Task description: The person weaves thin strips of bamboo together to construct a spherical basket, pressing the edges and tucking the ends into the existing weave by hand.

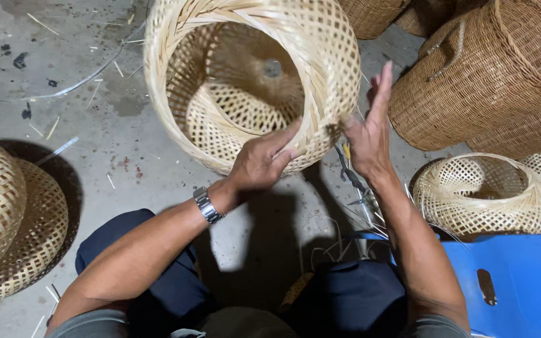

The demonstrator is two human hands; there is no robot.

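You hold the basket (252, 81), top middle of the frame, tipped with its mouth toward you, your left hand (263, 159) pinching its rim to keep it still while your right hand (367, 134), fingers spread flat, presses its side.

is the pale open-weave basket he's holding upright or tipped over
Tipped. The pale open-weave bamboo basket lies on its side, mouth toward the camera, showing its inside and far end; the left hand grips its rim.
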